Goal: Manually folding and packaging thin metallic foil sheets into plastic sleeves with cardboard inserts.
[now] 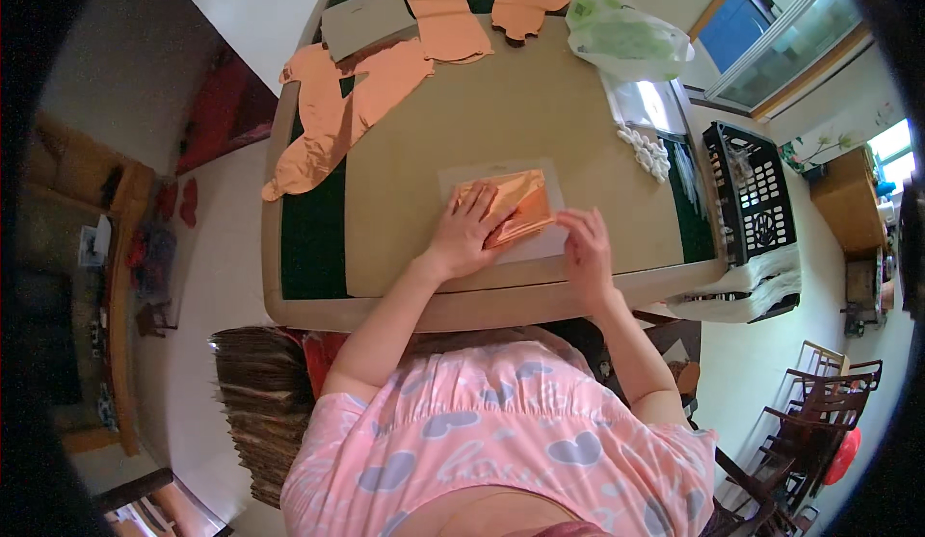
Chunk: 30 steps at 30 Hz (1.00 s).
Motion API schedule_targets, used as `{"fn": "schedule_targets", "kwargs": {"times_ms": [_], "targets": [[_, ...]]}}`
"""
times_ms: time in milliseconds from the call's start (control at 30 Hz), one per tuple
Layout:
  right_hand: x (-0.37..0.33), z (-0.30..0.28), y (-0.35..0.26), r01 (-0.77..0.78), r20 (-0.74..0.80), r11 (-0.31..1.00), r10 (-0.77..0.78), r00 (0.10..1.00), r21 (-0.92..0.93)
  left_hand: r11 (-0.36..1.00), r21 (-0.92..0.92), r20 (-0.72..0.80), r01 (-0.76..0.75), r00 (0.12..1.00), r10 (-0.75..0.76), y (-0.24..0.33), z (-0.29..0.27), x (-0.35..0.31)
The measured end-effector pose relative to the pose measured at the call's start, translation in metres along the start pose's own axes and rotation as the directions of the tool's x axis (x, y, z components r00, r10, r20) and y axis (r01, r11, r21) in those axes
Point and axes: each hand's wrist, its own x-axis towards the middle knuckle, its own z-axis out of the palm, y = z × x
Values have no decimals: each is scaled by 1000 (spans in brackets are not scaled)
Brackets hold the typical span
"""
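A folded, shiny copper-coloured foil balloon (525, 211) lies on a pale, translucent sheet or bag (549, 245) near the front middle of the table. My left hand (469, 232) rests flat on its left part, fingers spread, pressing it down. At its right edge, my right hand (586, 248) has thumb and forefinger pinched together on the corner, with the other fingers curled up. Further flat foil balloons of the same colour lie along the table's far left (385, 84) and back edge (451, 22).
A grey flat packet (366, 23) sits at the back left. At the right are a clear bag with green contents (626, 36), clear plastic sleeves (641, 104) and small white pieces (646, 155). A black crate (756, 190) stands beside the table (414, 315); stacked brown sheets (260, 407) are at lower left.
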Motion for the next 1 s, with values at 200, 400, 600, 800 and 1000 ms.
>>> {"fn": "schedule_targets", "kwargs": {"times_ms": [200, 400, 600, 800, 1000], "targets": [[71, -26, -24, 36, -31, 993, -32, 999, 117, 998, -55, -30, 16, 999, -18, -1, 1, -4], [64, 40, 12, 248, 305, 938, -169, 937, -241, 996, 88, -29, -9, 1000, 12, -1, 4, -4], [31, 59, 20, 178, 317, 930, -72, 946, -320, 1000, -7, -8, 28, 1000, -28, -1, 0, -6], [41, 80, 21, 168, 311, 938, -70, 948, -302, 994, -111, -98, -16, 995, 5, -14, -1, 1], [44, 75, 10, 190, 304, 934, -94, 948, -302, 938, -307, -466, 160, 835, -294, -42, -15, -26]]}}
